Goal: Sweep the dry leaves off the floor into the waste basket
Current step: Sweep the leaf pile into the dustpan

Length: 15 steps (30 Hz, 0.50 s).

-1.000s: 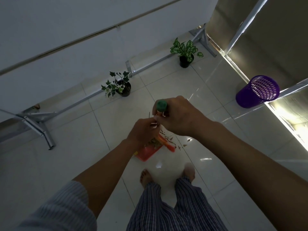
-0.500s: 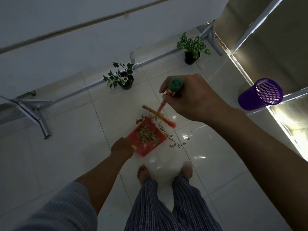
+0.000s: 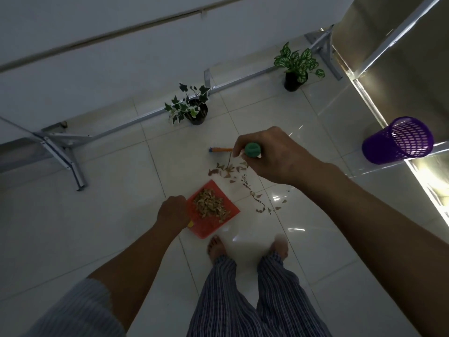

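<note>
A red dustpan point(image 3: 220, 222) lies on the white tiled floor just ahead of my bare feet, with a heap of dry leaves point(image 3: 211, 206) in it. My left hand point(image 3: 172, 212) grips its handle at the pan's left side. Loose dry leaves point(image 3: 229, 170) are scattered on the tiles beyond and to the right of the pan. My right hand point(image 3: 269, 154) grips the green top end of the broom handle point(image 3: 252, 150); the broom's orange head point(image 3: 220, 150) touches the floor beyond the loose leaves. The purple mesh waste basket point(image 3: 398, 141) stands at the right.
Two potted plants stand by the wall, one point(image 3: 192, 109) straight ahead, one point(image 3: 296, 66) further right. A metal table frame point(image 3: 70, 152) runs along the wall with a leg at the left. A bright strip point(image 3: 427, 188) borders the floor on the right.
My left hand left the broom handle and dropped to the dustpan handle. My right hand carried the broom head away from the pan to beyond the loose leaves.
</note>
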### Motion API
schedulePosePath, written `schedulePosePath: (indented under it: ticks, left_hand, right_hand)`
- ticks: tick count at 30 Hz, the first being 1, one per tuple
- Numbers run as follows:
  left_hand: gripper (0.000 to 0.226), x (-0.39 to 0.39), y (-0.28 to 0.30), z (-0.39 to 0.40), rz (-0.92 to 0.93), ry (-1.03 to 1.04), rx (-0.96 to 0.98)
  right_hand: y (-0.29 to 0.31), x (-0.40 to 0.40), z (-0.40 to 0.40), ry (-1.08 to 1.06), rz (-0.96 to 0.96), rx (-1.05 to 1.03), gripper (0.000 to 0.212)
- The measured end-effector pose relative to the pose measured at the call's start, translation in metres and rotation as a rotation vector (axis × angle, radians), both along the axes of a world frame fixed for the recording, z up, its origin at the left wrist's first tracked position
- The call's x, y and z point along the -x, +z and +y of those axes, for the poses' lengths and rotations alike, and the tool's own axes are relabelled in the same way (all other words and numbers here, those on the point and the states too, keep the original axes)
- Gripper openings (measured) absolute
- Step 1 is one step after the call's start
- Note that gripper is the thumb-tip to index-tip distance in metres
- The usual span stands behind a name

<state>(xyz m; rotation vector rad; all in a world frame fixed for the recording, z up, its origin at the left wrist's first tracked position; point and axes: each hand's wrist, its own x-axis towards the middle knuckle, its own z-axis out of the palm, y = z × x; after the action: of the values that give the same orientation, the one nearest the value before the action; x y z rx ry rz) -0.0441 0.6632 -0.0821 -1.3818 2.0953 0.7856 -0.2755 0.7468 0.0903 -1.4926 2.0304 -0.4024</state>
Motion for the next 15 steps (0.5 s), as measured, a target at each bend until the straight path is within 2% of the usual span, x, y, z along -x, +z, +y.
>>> schedulePosePath:
  ticks: [4,8,15]
  left_hand:
    - [0.021,-0.009,0.003,0.004,-0.014,-0.017,0.064]
    - [0.021,-0.011,0.004,0.010,0.024,-0.019,0.091]
    - [0.018,-0.010,0.006,0.023,0.049,-0.008,0.094]
  right_hand:
    - [-0.005,-0.006,0.000,-0.004,-0.037,-0.096,0.023]
    - [-0.020,-0.013,0.010,0.031,-0.035,-0.228,0.022]
    - [-0.026,-0.007,0.046,0.025,0.010,-0.341,0.019]
